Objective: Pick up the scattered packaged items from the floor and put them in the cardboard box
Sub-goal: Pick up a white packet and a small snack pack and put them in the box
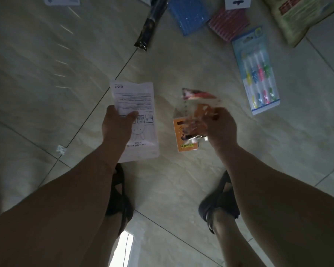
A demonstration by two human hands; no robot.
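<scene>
Both forearms reach down over sandalled feet (pixel 218 207). Left hand (pixel 117 125) grips a white printed pouch (pixel 137 105); right hand (pixel 223 128), just right of the pouch, clutches an orange packet (pixel 185 135) and clear wrappers. Toothbrush pack (pixel 256 72) lies on the tiled floor (pixel 46 74), well right of the pouch and beyond it.

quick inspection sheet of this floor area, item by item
surface: glossy beige tiled floor, dark grout lines
job's things: white printed flat pouch held by left hand; crinkly orange and clear plastic packets held by right hand; toothbrush blister pack, blue ribbed pack, red striped pack, black foil sachet, large green printed bag on the floor; cardboard box not seen
clutter: small white scrap
hands: both gripping
cables: nothing seen
surroundings: dark sandals
</scene>
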